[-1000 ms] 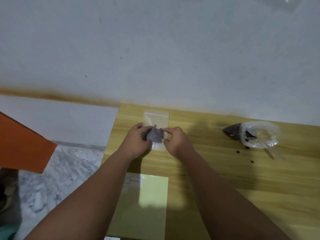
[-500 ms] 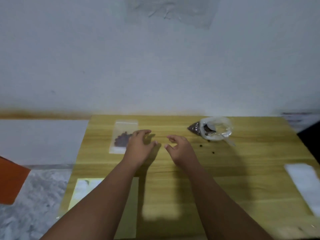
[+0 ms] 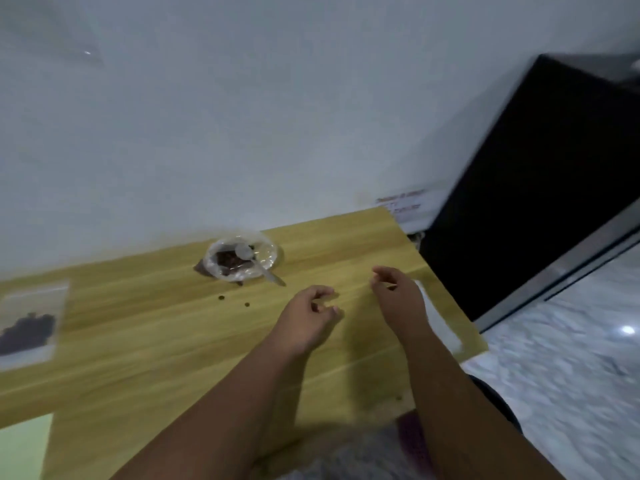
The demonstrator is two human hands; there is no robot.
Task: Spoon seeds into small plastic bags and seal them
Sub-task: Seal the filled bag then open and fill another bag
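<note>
A small clear bag with dark seeds (image 3: 31,327) lies flat at the table's far left. An open plastic bag of dark seeds (image 3: 239,261) sits near the wall, and a clear plastic spoon (image 3: 258,263) rests in it with its handle pointing toward me. Two loose seeds (image 3: 233,301) lie in front of it. My left hand (image 3: 306,318) hovers over the middle of the table, fingers loosely curled, holding nothing. My right hand (image 3: 398,296) hovers further right, empty, above a stack of small clear bags (image 3: 440,320) at the table's right edge.
The wooden table (image 3: 173,341) stands against a white wall. A black cabinet (image 3: 540,188) stands to the right, beyond the table's edge, with marble floor (image 3: 561,375) below. A pale green sheet (image 3: 24,445) lies at the near left corner.
Both hands let go of the filled seed bag, left it at the far left, and moved right across the table. The view swung right with them.
</note>
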